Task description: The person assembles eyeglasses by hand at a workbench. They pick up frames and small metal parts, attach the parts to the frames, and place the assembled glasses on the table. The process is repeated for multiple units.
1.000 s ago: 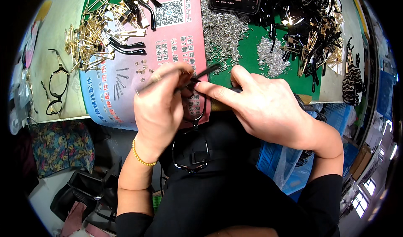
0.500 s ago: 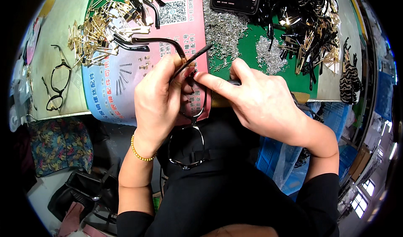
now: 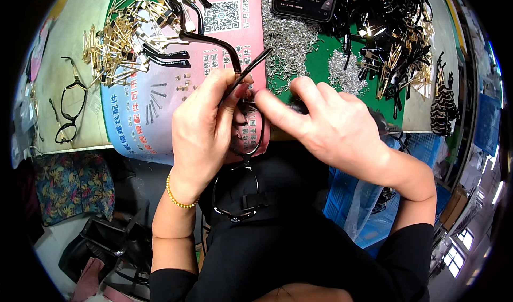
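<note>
My left hand (image 3: 206, 120) is closed around an eyeglass frame (image 3: 247, 155), gripping it near a hinge. Below the hand the frame hangs over my black top. One curved dark temple arm (image 3: 214, 38) reaches up and left from the grip, and a second temple arm (image 3: 257, 64) slants up to the right. My right hand (image 3: 342, 128) holds its index finger toward that hinge, the tip blurred by motion. Its other fingers curl round a dark tool (image 3: 380, 121), mostly hidden behind the hand. Whether the fingertip touches the frame, I cannot tell.
Loose gold-and-black temple arms (image 3: 120, 45) lie at the left, with another dark heap (image 3: 390, 51) at the right. Tiny silver screws (image 3: 291, 40) cover the green mat. A phone (image 3: 304, 0) stands at the back. Another eyeglass frame (image 3: 73, 101) rests far left.
My right index fingertip has lifted slightly away from the hinge. The upper-left temple arm has swung a little. The phone's picture has changed.
</note>
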Motion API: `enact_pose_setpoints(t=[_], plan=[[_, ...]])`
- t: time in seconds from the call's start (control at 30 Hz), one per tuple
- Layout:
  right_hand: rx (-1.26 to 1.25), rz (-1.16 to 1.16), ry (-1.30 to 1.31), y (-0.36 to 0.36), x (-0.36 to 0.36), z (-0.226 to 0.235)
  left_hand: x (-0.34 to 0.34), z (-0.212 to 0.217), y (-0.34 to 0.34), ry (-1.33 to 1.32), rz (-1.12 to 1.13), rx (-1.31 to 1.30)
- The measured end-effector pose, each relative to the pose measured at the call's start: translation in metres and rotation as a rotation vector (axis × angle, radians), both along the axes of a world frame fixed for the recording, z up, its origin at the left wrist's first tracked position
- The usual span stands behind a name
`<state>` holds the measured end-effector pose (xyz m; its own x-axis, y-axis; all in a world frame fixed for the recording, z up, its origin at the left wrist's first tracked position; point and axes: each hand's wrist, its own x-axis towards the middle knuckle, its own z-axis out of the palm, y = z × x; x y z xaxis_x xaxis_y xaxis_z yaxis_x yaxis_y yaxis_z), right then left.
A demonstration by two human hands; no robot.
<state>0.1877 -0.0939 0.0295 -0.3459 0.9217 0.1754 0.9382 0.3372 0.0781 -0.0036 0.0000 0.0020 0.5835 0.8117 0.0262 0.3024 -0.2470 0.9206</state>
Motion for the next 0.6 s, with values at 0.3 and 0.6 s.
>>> enact_pose_setpoints(t=[0.3,0.6], plan=[[-0.008,-0.023,0.077,0.0098,-0.0026,-0.002,0.0029,-0.0007,-0.0011,-0.014,0.011,0.026],[-0.057,-0.054,0.068,0.0068,-0.0027,-0.0015,-0.0019,-0.0032,0.0011,-0.021,-0.015,0.099]])
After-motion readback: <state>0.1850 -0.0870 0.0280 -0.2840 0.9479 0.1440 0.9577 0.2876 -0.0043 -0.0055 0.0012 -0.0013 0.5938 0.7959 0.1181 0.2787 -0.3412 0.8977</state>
